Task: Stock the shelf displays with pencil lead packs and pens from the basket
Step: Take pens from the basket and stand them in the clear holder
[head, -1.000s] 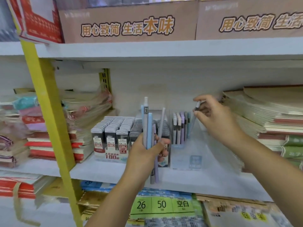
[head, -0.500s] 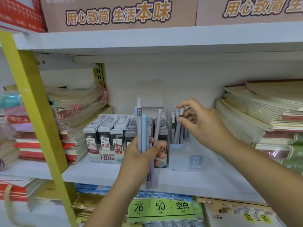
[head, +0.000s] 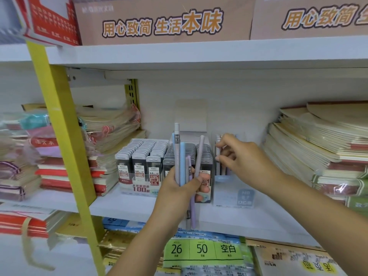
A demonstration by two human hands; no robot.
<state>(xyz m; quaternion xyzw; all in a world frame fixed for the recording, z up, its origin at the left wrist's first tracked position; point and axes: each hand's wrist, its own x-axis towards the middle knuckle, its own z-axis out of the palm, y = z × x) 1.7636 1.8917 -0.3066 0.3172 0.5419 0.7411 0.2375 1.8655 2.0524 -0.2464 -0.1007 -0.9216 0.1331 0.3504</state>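
Head view: the left hand (head: 177, 188) is wrapped round a bundle of pens (head: 180, 156), pastel blue, lilac and grey barrels, held upright in front of the shelf (head: 123, 206) with the tops fanning apart and the tips hanging below the fist. The right hand (head: 247, 158) reaches into the clear display box (head: 233, 196) just right of the pencil lead packs (head: 143, 156), its thumb and forefinger pinching a pale pen (head: 218, 168) that stands among the others at the back of the box. The remaining fingers are curled loosely. The lead packs stand in tight rows in their own tray, which looks well filled. The basket is not in sight. Stacks of notebooks (head: 318, 148) lie well to the right, apart from the box.

The step in hand looks like seating this one pen. To do it well, lower it straight down until it bottoms out, cap end matching its neighbours, and only then let go — dropped at a slant, it would lean across the free front part of the box and block later pens. Filling from the back row forward keeps the box tidy. The left grip seems loose at the top, so the bundle should be squeezed a little while the right hand draws the next pen, or one could slide out below
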